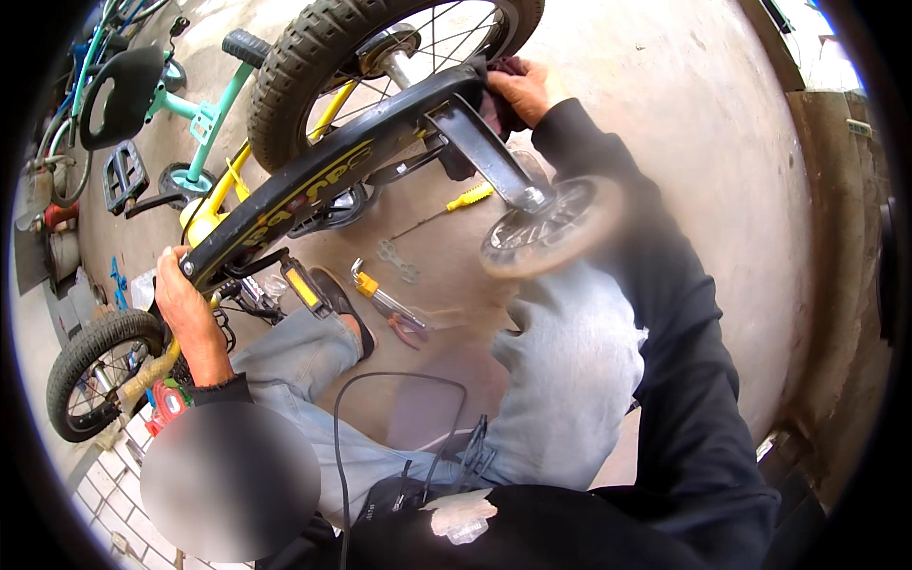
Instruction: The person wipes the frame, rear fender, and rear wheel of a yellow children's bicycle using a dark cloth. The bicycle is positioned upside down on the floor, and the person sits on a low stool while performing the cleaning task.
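A small yellow bicycle lies tilted before me, its black chain guard [323,180] with yellow lettering running across the view. My left hand [193,318] is closed round the guard's lower left end, the thumb near a small bolt. At the other end my right hand [524,93] grips a dark maroon cloth [503,104] pressed against the guard beside the rear wheel [285,90]. Below that hand, a black bracket [484,157] carries a stabiliser wheel [541,228], its rim blurred. The fingers of my right hand are partly hidden behind the cloth.
On the floor lie a yellow-handled screwdriver [470,197], a flat spanner [399,261], a hex key set [366,282] and pliers [408,332]. A pedal [304,288] juts near my shoe. The front wheel [103,375] is at left; a teal bicycle [204,123] stands behind.
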A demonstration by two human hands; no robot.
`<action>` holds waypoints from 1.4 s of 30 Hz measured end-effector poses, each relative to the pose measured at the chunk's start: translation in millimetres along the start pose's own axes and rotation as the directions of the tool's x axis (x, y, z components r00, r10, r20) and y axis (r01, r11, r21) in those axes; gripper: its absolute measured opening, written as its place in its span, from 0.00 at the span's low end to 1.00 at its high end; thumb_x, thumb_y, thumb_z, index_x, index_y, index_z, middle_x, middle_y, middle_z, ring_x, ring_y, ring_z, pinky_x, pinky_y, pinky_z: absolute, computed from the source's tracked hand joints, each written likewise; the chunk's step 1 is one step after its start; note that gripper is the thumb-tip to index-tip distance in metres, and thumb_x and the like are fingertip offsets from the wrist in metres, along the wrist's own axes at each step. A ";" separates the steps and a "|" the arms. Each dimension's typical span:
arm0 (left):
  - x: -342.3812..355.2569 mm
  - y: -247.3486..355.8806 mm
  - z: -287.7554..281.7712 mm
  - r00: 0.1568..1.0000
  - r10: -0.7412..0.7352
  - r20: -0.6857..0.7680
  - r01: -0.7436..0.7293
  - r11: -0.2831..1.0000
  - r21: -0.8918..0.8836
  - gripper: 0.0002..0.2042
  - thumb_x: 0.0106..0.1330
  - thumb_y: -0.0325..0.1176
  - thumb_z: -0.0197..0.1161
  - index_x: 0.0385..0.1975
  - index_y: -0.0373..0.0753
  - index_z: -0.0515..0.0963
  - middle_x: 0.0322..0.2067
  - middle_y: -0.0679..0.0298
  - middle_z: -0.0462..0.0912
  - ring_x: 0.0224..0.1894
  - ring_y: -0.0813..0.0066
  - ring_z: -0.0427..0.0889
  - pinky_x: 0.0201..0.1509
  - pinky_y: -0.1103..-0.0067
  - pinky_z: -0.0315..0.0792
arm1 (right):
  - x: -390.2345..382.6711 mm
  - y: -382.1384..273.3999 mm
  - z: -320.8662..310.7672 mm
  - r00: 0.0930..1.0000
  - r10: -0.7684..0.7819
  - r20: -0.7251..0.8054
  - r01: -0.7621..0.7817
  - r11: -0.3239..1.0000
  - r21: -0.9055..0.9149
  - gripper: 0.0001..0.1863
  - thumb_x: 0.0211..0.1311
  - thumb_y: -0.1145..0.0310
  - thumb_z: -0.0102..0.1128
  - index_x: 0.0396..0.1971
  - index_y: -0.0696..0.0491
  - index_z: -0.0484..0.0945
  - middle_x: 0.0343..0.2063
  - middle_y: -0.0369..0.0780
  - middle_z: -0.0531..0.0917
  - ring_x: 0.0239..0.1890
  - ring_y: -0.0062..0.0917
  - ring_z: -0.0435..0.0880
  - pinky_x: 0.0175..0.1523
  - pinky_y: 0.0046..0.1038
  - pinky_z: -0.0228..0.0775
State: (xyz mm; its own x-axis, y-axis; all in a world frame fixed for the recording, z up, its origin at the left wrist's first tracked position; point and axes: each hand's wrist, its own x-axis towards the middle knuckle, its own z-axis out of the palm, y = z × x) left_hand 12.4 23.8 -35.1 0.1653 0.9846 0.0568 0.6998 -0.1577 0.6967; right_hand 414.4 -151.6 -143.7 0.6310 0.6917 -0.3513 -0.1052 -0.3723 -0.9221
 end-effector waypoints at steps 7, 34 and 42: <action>-3.5 7.6 0.1 1.000 0.005 -0.009 -0.004 1.000 0.029 0.20 0.73 0.41 0.41 0.34 0.33 0.77 0.33 0.61 0.76 0.37 0.73 0.75 0.46 0.77 0.68 | -18.6 -22.9 -2.6 0.867 -0.498 0.025 0.488 0.838 -0.244 0.18 0.51 0.58 0.69 0.39 0.54 0.84 0.34 0.41 0.87 0.34 0.26 0.86 0.42 0.25 0.77; -1.1 10.3 7.2 1.000 0.001 -0.031 0.000 0.999 0.052 0.19 0.72 0.40 0.40 0.34 0.33 0.77 0.35 0.59 0.78 0.37 0.71 0.76 0.46 0.77 0.69 | 13.1 17.4 -4.8 0.957 -0.218 -0.190 0.120 0.897 -0.425 0.26 0.47 0.49 0.72 0.42 0.52 0.82 0.35 0.43 0.86 0.39 0.31 0.86 0.49 0.29 0.76; -2.7 5.3 0.6 0.999 0.049 -0.015 -0.047 0.994 0.097 0.18 0.73 0.37 0.39 0.36 0.33 0.76 0.37 0.58 0.78 0.37 0.70 0.77 0.45 0.76 0.70 | 7.8 8.7 2.2 0.977 -0.194 -0.091 0.191 0.981 -0.043 0.26 0.44 0.50 0.73 0.39 0.52 0.83 0.36 0.42 0.87 0.37 0.29 0.86 0.46 0.28 0.77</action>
State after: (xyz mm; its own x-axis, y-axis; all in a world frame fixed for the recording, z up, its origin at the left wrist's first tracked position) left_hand 16.1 20.3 -31.9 0.1886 0.9768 0.1018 0.7554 -0.2105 0.6205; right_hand 416.7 -148.1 -154.8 0.7066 0.6916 -0.1495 0.0501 -0.2597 -0.9644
